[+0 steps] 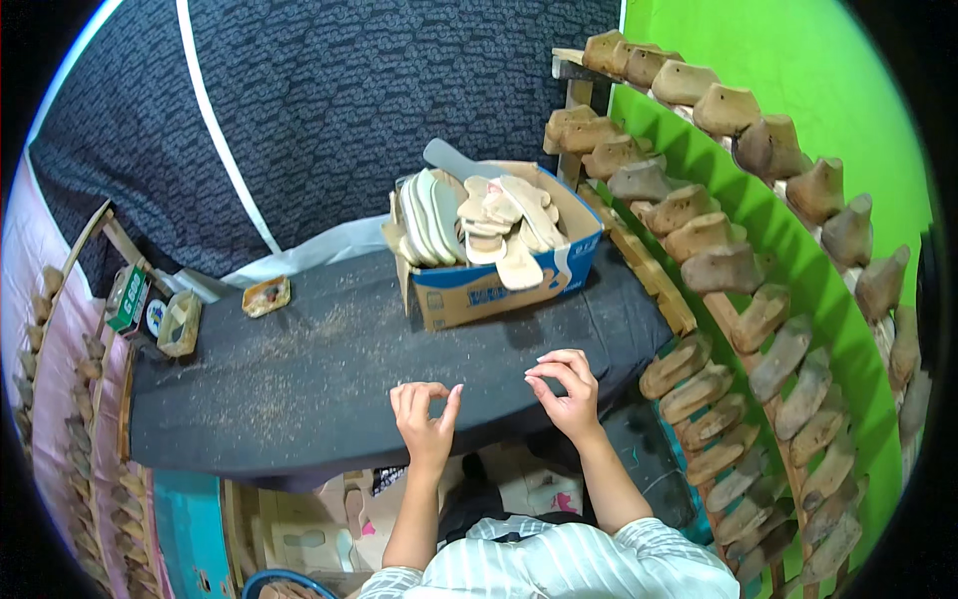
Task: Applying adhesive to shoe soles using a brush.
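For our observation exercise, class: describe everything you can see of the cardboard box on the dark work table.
The cardboard box is brown with blue and white print, open-topped, its flaps up. It stands at the back of the dusty dark table, packed with pale shoe insoles, some upright, some spilling over the front rim. Neither hand touches it.

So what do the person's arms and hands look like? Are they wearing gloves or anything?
No gloves. Both the left hand and the right hand are bare, with no rings, watch or bracelets that I can see. The forearms are bare too. The sleeves are short, ending around the elbows, and they belong to a light shirt with thin pale green and white stripes.
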Action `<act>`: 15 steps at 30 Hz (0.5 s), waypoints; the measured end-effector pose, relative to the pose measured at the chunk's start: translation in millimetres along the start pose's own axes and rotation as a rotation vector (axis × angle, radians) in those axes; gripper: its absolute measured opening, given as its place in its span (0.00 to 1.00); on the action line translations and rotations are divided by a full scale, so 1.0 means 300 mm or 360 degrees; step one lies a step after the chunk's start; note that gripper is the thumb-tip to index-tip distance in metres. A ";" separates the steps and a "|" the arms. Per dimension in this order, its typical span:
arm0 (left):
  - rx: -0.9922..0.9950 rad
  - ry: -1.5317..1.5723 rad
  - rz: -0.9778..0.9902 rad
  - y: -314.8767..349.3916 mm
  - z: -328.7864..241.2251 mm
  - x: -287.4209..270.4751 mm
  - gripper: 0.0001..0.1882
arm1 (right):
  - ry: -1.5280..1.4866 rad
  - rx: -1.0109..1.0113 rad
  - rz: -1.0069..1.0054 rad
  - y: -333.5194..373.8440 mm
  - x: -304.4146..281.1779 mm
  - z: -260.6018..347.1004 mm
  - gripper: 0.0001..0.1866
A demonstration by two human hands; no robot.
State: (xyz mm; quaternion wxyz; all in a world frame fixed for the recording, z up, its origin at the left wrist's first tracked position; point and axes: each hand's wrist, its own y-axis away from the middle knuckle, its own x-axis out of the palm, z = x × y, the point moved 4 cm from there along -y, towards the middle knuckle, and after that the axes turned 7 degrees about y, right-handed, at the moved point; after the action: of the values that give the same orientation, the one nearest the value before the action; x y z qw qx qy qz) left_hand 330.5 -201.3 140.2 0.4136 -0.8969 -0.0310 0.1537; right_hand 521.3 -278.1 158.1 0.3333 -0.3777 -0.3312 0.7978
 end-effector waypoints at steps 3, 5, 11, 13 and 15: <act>0.0067 0.0032 0.0005 -0.121 0.029 0.072 0.11 | 0.0036 -0.0063 -0.0045 -0.127 0.028 -0.041 0.07; 0.0127 0.0053 0.0008 -0.191 0.047 0.108 0.11 | 0.0053 -0.0087 -0.0142 -0.194 0.038 -0.062 0.07; 0.0212 0.0125 0.0036 -0.326 0.104 0.198 0.11 | 0.0106 -0.0116 -0.0240 -0.331 0.096 -0.135 0.07; 0.0206 0.0147 0.0044 -0.347 0.122 0.225 0.11 | 0.0097 -0.0091 -0.0248 -0.359 0.114 -0.154 0.07; 0.0190 0.0160 0.0053 -0.352 0.142 0.239 0.11 | 0.0160 -0.0038 -0.0250 -0.395 0.135 -0.183 0.07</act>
State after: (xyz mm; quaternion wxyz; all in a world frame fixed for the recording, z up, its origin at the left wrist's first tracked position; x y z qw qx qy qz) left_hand 393.2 -87.7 175.7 0.4647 -0.8776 0.0139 0.1170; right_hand 580.0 -165.1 207.7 0.4066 -0.3940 -0.3522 0.7453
